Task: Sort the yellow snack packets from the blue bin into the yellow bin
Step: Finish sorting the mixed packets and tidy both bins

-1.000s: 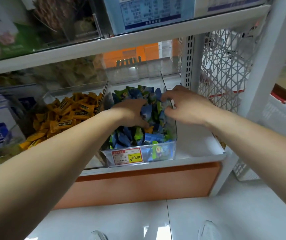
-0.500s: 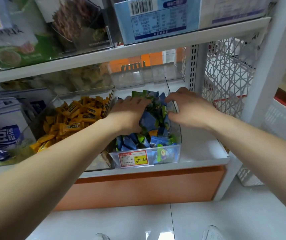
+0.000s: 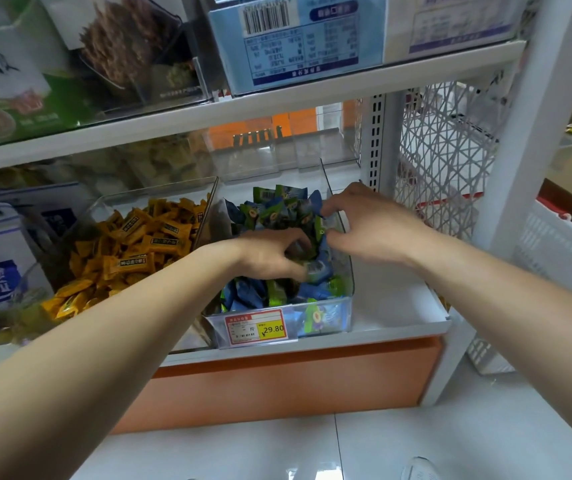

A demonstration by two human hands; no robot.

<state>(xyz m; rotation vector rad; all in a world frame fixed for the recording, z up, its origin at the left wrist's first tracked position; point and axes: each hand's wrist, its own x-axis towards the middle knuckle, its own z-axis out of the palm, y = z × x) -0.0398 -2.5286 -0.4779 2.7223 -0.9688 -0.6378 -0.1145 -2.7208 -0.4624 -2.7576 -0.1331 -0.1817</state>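
Yellow packets [image 3: 146,240] fill the yellow bin [image 3: 104,206], none showing in the blue bin [image 3: 346,271]. Left hand [image 3: 270,254] curls into its heap, grip unclear; right hand [image 3: 371,230] rests loose alongside, apart. Search looks unfinished

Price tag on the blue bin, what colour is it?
The price tag is red, white and yellow, in the head view.

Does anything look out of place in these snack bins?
Nothing spilled or broken. The clear plastic bin of blue and green packets shows no stray yellow packet, though the left hand and right hand cover part of it. The yellow wrapped packets lie in the neighbouring clear bin.
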